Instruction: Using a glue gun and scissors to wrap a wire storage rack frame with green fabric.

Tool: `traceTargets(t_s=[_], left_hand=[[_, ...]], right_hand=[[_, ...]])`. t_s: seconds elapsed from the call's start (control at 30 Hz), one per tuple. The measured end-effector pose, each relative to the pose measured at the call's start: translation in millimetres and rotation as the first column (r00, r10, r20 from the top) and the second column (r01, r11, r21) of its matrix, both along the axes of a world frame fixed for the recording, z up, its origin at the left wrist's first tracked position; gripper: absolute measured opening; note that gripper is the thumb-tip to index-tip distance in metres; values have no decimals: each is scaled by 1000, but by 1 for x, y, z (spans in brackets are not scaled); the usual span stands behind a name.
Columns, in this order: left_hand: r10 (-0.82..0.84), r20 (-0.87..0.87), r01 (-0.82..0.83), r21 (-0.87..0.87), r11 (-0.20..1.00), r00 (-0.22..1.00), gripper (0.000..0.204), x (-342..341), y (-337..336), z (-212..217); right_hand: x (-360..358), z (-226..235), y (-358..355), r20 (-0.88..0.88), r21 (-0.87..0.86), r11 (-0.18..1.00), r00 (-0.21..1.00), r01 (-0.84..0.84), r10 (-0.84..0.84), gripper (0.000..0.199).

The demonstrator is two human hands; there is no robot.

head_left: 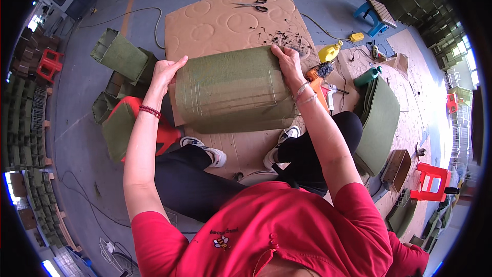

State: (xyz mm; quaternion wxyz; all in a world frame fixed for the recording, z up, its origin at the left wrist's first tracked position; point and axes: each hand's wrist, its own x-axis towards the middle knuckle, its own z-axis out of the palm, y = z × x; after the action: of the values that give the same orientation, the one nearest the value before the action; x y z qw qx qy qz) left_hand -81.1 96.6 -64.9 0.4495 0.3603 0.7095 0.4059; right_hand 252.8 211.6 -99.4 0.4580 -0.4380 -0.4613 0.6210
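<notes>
Between my hands is a wide, dark green fabric-covered panel (230,82) with a curved lower edge and pale thread-like lines across its face. My left hand (166,74) grips its left edge, thumb on the upper side and fingers mostly hidden. On the opposite end, my right hand (288,63) is closed round the upper right corner, thumb up. The panel hangs over the near part of a tan padded work surface (205,25). Scissors (252,5) with black handles lie at its far side, near scattered small dark bits (284,38).
Right of the panel are a yellow bottle (330,51), an orange-and-white glue gun (324,95), a green bottle (367,76) and stacked green panels (382,118). Green open boxes (119,54) and a red stool (166,136) stand left. A blue-legged stool (375,16) is far right.
</notes>
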Motion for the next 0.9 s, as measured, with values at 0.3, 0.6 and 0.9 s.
traceTargets(t_s=[0.3,0.6,0.9], left_hand=[[10,-125,15,203,979,992,35,-36,19,-14],[178,-332,-63,331,942,926,45,-45,13,-36],[182,-228,-130,225,966,957,29,-1,-36,-1]], right_hand=[[-46,-13,47,401,303,951,899,54,-179,47],[-58,-4,45,555,389,920,809,-48,-193,47],[-6,25,-2,416,268,962,907,-58,-61,48]])
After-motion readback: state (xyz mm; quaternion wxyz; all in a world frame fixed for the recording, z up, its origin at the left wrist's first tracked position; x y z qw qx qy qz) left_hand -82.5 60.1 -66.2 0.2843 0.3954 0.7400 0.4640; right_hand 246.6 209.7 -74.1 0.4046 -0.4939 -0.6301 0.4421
